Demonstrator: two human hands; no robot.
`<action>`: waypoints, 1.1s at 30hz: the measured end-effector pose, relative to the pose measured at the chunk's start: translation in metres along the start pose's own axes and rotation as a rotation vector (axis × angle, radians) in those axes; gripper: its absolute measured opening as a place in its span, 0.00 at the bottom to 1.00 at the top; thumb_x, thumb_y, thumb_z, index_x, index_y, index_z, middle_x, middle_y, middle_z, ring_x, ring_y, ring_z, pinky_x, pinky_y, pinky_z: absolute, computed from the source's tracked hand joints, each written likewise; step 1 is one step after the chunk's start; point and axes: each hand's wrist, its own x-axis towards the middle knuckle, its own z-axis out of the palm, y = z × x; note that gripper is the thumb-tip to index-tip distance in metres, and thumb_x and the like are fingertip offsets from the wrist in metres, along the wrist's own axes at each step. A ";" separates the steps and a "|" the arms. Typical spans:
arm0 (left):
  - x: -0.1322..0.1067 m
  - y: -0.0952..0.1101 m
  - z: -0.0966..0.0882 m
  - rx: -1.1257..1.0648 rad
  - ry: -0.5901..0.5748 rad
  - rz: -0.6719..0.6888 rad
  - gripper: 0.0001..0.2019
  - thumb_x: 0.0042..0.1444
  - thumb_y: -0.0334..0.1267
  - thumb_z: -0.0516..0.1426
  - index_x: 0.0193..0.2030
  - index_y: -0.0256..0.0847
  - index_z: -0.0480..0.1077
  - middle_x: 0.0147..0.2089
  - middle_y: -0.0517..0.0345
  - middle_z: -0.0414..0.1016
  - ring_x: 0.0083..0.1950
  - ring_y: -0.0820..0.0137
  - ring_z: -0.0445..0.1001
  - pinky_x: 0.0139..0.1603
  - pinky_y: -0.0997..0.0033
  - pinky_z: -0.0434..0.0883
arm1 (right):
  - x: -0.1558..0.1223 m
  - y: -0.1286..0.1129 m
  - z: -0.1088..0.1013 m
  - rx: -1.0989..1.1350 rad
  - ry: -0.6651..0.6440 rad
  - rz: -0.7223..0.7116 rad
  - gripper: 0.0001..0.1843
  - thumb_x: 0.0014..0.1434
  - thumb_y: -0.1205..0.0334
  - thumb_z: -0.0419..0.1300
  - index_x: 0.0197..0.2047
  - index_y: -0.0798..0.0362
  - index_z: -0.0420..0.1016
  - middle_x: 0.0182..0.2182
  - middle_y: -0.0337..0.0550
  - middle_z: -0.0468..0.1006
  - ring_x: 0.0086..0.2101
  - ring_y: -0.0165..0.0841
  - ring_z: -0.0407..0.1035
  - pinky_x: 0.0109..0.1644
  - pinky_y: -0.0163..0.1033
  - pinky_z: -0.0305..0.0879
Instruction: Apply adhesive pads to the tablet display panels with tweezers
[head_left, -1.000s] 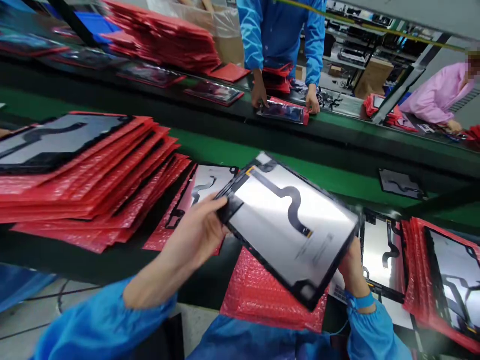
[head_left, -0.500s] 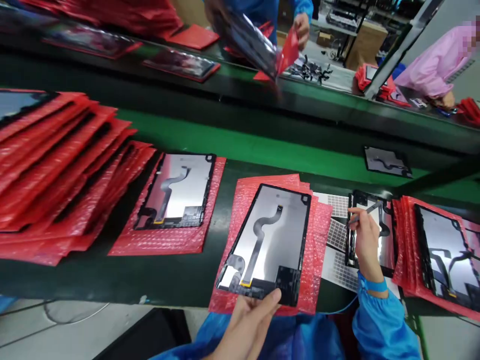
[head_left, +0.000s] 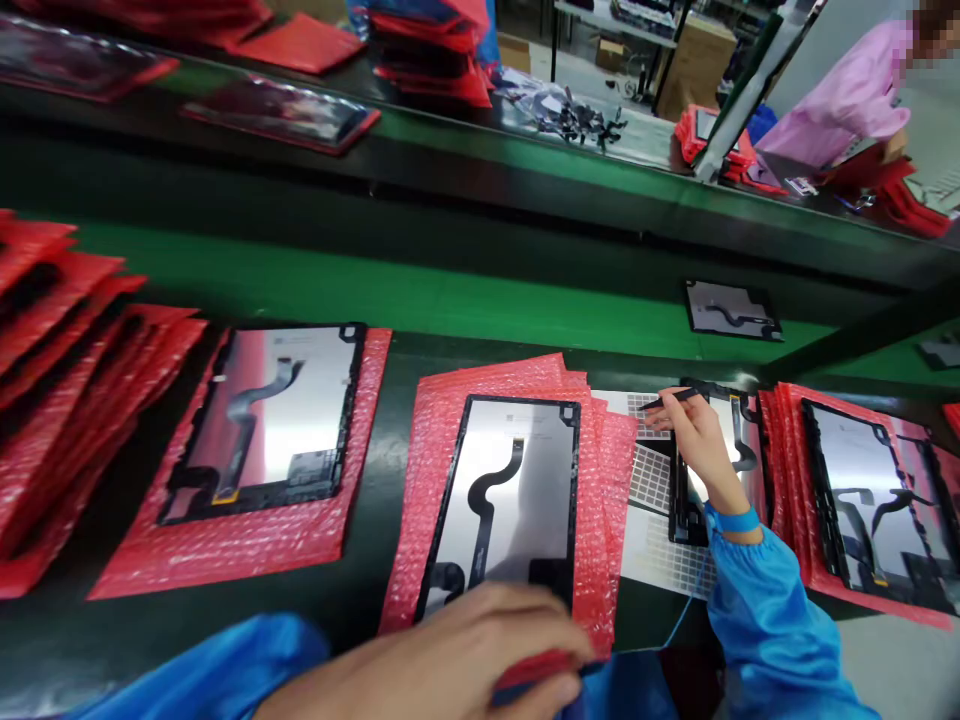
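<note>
My right hand (head_left: 697, 440) grips dark tweezers (head_left: 667, 398), their thin tip pointing left over a white sheet with a grid of small grey pieces (head_left: 649, 478). Below that hand lies a black-framed screen panel (head_left: 744, 452), partly covered by it. My left hand (head_left: 457, 650), a little blurred, is in front of the nearer screen panel (head_left: 534, 495) and hides its lower edge. Its thumb stands apart from the bent fingers, and nothing held shows in the gap. This panel, with a curved ribbon cable, lies on red bubble-wrap bags (head_left: 600, 560).
At left, another panel (head_left: 300, 415) rests on a red bag beside a stack of red bags (head_left: 67, 400). More bagged panels (head_left: 862, 490) lie at right. A small panel (head_left: 731, 308) sits on the green strip. Beyond the ledge, a person in pink (head_left: 840, 95) works.
My left hand has let go of the near panel, which now lies flat on the bags. The tweezers have swung from the right panel to the grid sheet. The view has shifted.
</note>
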 end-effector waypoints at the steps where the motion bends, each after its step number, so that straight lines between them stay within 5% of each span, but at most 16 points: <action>1: 0.026 0.003 -0.007 0.162 0.021 0.146 0.14 0.71 0.42 0.58 0.57 0.58 0.81 0.49 0.57 0.86 0.50 0.61 0.84 0.55 0.63 0.78 | 0.009 0.000 0.000 0.001 -0.026 -0.001 0.28 0.61 0.33 0.68 0.46 0.51 0.74 0.31 0.42 0.84 0.30 0.36 0.81 0.34 0.40 0.77; 5: 0.128 -0.016 -0.016 0.861 0.042 0.398 0.22 0.68 0.45 0.62 0.64 0.35 0.76 0.64 0.38 0.78 0.67 0.49 0.74 0.69 0.49 0.68 | 0.034 0.005 0.001 -0.005 -0.078 0.015 0.29 0.60 0.33 0.67 0.45 0.50 0.73 0.29 0.41 0.83 0.28 0.36 0.81 0.32 0.40 0.77; 9: 0.170 -0.052 -0.014 1.188 0.126 0.245 0.42 0.62 0.61 0.63 0.70 0.25 0.69 0.75 0.25 0.64 0.74 0.36 0.64 0.73 0.37 0.59 | 0.039 0.015 -0.001 -0.016 -0.081 0.034 0.25 0.65 0.36 0.65 0.47 0.50 0.73 0.30 0.40 0.83 0.28 0.35 0.80 0.32 0.39 0.77; 17: 0.156 -0.059 -0.014 1.212 0.147 0.189 0.42 0.62 0.60 0.62 0.71 0.27 0.68 0.77 0.27 0.61 0.75 0.36 0.61 0.71 0.40 0.60 | 0.034 0.014 -0.006 -0.098 -0.138 0.058 0.21 0.70 0.40 0.62 0.49 0.50 0.75 0.32 0.42 0.85 0.29 0.35 0.80 0.35 0.40 0.78; 27: 0.158 -0.050 -0.020 1.307 0.172 0.249 0.40 0.66 0.61 0.58 0.71 0.26 0.69 0.74 0.29 0.65 0.73 0.38 0.65 0.73 0.41 0.57 | 0.039 0.005 -0.001 -0.037 -0.124 0.100 0.25 0.64 0.36 0.67 0.46 0.50 0.74 0.30 0.42 0.85 0.27 0.35 0.81 0.31 0.38 0.79; 31: 0.130 -0.026 -0.017 1.289 0.275 0.396 0.35 0.68 0.60 0.57 0.67 0.28 0.72 0.73 0.34 0.69 0.73 0.44 0.66 0.72 0.47 0.59 | 0.043 0.000 -0.007 0.049 -0.089 0.075 0.24 0.62 0.37 0.70 0.44 0.49 0.75 0.28 0.40 0.85 0.25 0.35 0.81 0.29 0.38 0.79; 33: 0.106 -0.016 -0.011 1.245 0.307 0.422 0.27 0.71 0.55 0.56 0.61 0.31 0.76 0.62 0.40 0.79 0.61 0.52 0.75 0.61 0.54 0.69 | 0.038 -0.007 -0.009 0.114 -0.071 0.037 0.21 0.63 0.41 0.70 0.43 0.49 0.77 0.27 0.39 0.85 0.24 0.34 0.80 0.30 0.37 0.79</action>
